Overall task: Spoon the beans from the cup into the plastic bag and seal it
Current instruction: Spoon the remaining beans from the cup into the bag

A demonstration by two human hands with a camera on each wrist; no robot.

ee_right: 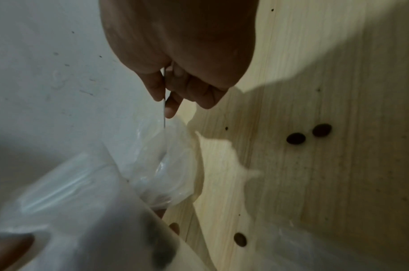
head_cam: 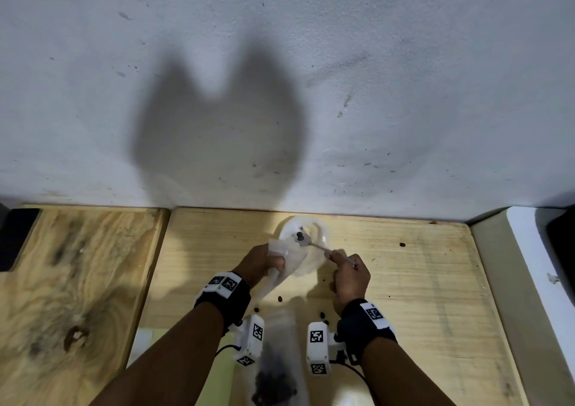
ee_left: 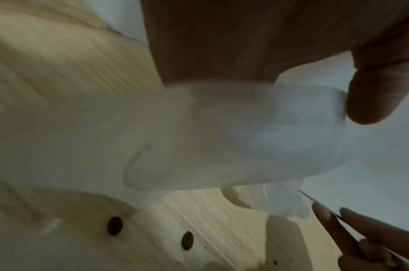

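Note:
A clear plastic cup (head_cam: 314,258) stands near the wall on the wooden table (head_cam: 420,281). My right hand (head_cam: 337,256) pinches the handle of a small metal spoon (head_cam: 301,239), whose bowl hangs over the cup with a couple of dark beans in it. My left hand (head_cam: 273,261) grips the top edge of a translucent plastic bag (head_cam: 277,337) just left of the cup. The bag trails toward me, with a dark heap of beans (head_cam: 273,377) at its bottom. In the right wrist view, the fingers (ee_right: 169,108) pinch the thin handle above the cup (ee_right: 166,165). In the left wrist view, my thumb (ee_left: 379,95) presses the bag (ee_left: 221,137).
Loose beans (head_cam: 280,298) lie scattered on the table around the bag, one further right (head_cam: 402,244). The white wall (head_cam: 280,94) rises right behind the cup. A white-edged object (head_cam: 535,265) borders the table's right side, and a second wooden board (head_cam: 77,281) lies left.

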